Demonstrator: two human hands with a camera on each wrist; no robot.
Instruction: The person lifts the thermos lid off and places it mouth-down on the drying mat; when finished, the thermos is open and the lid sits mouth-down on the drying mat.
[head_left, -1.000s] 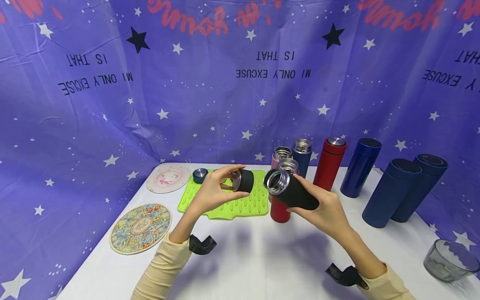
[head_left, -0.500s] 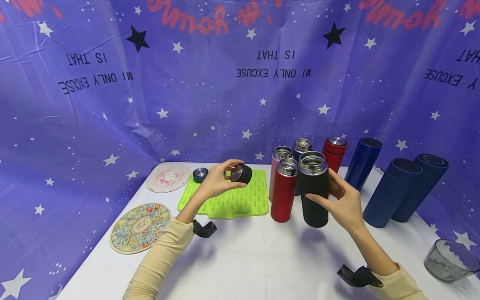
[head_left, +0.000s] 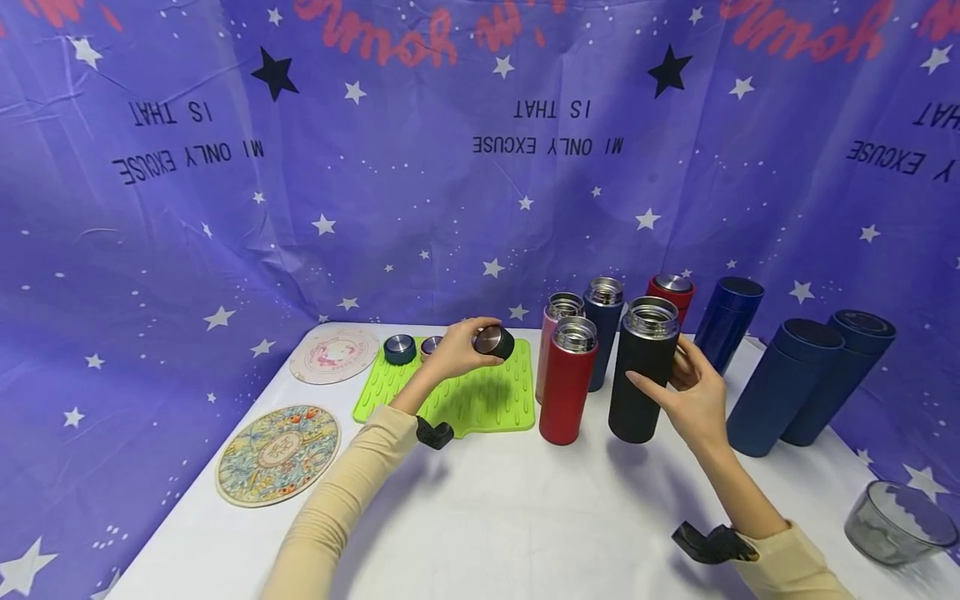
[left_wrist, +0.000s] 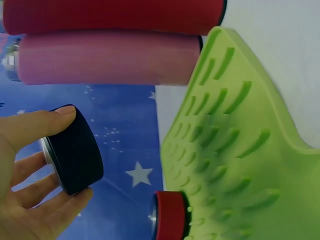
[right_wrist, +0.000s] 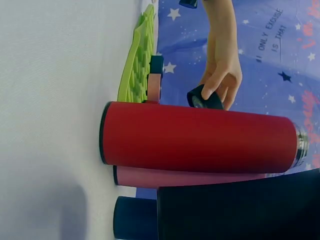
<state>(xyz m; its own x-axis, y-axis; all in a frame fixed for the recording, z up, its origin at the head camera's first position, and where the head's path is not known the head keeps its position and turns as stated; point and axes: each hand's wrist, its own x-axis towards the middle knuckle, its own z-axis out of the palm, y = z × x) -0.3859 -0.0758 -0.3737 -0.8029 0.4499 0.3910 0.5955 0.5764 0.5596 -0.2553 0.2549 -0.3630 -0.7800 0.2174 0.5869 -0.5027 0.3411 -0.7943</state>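
**Left hand pinches a black cap as right hand grips a black bottle**

A purple, star-printed backdrop fills the rear, its "ONLY EXCUSE" and "IS THAT" upside down in the head view and sideways in the right wrist view; the pink script is cut off at the top. The white table bears a green ribbed mat, above which the black cap hangs between thumb and fingers, its metal side toward the palm. The right thumb crosses the upright, open-necked black bottle, other fingers partly hidden behind; whether its base touches the table is hard to tell. The right wrist view crops that bottle. Near it stand an open red bottle, a pink bottle and a navy bottle; a capped red bottle is partly covered, with a blue bottle and two dark blue bottles farther right. A flowered round mat and a pale round mat carry print too small to read. A glass bowl sits at right. On the green mat, a navy cap neighbors a half-hidden pink cap; the left wrist view adds a red cap.
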